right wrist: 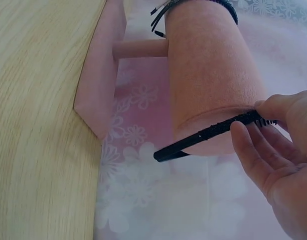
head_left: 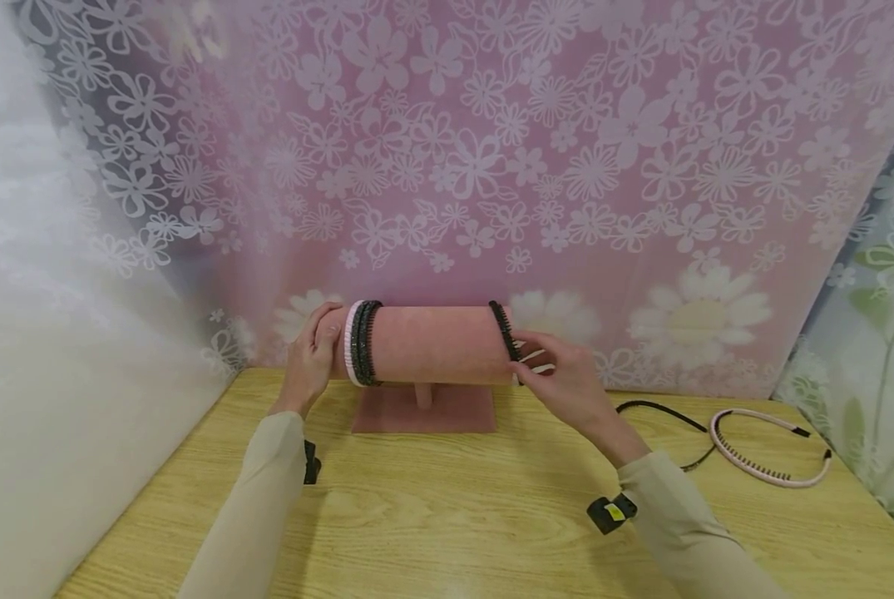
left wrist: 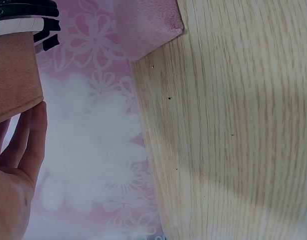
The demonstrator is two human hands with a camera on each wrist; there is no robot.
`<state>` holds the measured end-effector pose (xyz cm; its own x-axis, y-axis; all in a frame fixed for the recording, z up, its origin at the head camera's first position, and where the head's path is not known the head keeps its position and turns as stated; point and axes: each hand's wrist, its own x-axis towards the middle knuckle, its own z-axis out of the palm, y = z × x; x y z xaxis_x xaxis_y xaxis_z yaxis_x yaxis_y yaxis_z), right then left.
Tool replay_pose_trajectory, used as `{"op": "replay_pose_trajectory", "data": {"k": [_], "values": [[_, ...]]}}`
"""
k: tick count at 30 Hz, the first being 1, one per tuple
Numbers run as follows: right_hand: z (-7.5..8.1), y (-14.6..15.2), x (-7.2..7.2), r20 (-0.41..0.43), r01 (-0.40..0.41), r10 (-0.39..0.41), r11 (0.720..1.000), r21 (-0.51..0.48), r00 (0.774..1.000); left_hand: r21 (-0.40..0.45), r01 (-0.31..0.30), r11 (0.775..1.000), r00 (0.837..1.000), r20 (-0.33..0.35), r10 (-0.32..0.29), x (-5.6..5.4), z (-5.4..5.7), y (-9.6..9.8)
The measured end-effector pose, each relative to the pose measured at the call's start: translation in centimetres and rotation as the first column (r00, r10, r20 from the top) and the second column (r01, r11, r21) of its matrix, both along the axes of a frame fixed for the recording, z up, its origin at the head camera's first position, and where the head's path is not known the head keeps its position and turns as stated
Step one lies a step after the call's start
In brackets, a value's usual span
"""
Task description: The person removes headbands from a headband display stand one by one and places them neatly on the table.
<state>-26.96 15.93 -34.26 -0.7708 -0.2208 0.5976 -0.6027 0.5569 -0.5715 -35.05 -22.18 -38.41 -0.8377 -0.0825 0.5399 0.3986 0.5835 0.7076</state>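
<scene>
A pink padded headband stand [head_left: 439, 345] has a horizontal roll on a short post and a flat base. My left hand [head_left: 310, 358] holds the roll's left end; in the left wrist view its fingers [left wrist: 36, 132] lie against the end's edge. With thumb and fingers, my right hand [head_left: 562, 374] pinches a black toothed headband [head_left: 503, 329] at the roll's right end. In the right wrist view, this black headband [right wrist: 208, 133] crosses the roll's end face, its tips pointing past it. Near the left end, a white headband [head_left: 352, 343] and dark sparkly headbands [head_left: 367, 343] sit round the roll.
On the wooden table [head_left: 447, 516], right of my right forearm, lie a pink toothed headband [head_left: 761, 476] and a thin black headband [head_left: 659, 406], overlapping in the head view. A flowered pink curtain [head_left: 476, 166] hangs behind the stand.
</scene>
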Motion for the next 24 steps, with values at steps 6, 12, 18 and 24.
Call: {"op": "replay_pose_trajectory", "data": {"k": [6, 12, 18, 24], "values": [[0.0, 0.6, 0.2, 0.004, 0.036, -0.036, 0.999, -0.010, 0.999, 0.003, -0.002, 1.000, 1.000, -0.012, 0.002, 0.0, -0.1, 0.0], [-0.3, 1.6, 0.5, 0.028, 0.055, -0.055, 0.998, -0.012, 0.998, -0.003, -0.009, 1.000, 1.000, -0.003, 0.009, -0.1, -0.1, -0.1], [-0.7, 2.7, 1.1, 0.027, 0.058, -0.058, 0.998, -0.008, 0.998, 0.003, -0.008, 1.000, 1.000, 0.004, 0.008, -0.1, 0.0, 0.0], [-1.5, 3.7, 1.6, -0.010, 0.056, -0.056, 0.998, 0.018, 0.998, 0.004, -0.003, 1.000, 1.000, -0.001, 0.003, 0.0, 0.0, 0.0]]}}
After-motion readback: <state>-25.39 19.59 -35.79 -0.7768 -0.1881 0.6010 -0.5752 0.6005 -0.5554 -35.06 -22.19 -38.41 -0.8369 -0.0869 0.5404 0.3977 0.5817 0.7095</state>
